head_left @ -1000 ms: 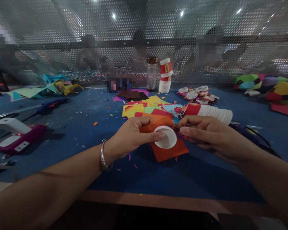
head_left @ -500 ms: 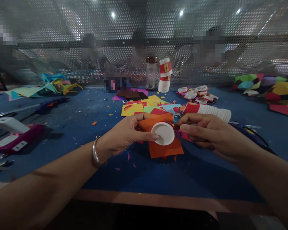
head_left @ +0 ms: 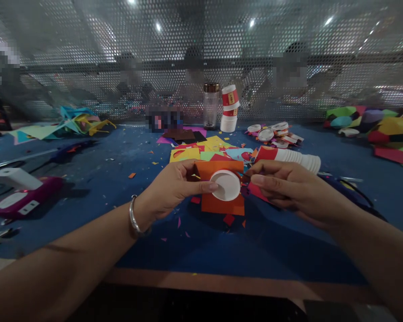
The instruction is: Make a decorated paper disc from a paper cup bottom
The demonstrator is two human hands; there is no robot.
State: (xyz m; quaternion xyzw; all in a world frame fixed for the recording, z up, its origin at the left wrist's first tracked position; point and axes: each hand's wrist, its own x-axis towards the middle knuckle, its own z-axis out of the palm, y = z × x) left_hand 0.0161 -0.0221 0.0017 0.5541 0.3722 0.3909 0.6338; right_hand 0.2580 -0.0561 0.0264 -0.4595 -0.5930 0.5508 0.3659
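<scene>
My left hand (head_left: 184, 183) pinches a white round paper-cup bottom (head_left: 230, 187) against a sheet of orange paper (head_left: 210, 205), with the thumb over the disc's left edge. The paper shows above and below the disc. Close to the paper's right edge, my right hand (head_left: 278, 181) is closed, thumb against the bent index finger. Something thin and dark shows at its fingertips, too small to name. Beneath my right hand lies a piece of red paper (head_left: 258, 191). Small red and purple scraps lie on the blue table below the orange sheet.
Coloured paper sheets (head_left: 184, 154) lie beyond my hands. A nested row of paper cups (head_left: 293, 158) lies on its side at right, cut cup pieces behind. A cup stack (head_left: 229, 107) and a glass bottle (head_left: 210, 107) stand at the back. A magenta power strip (head_left: 36, 199) is at left.
The orange paper and cup bottom have shifted slightly left, and the sheet now faces me more squarely. Both hands keep their grip shapes.
</scene>
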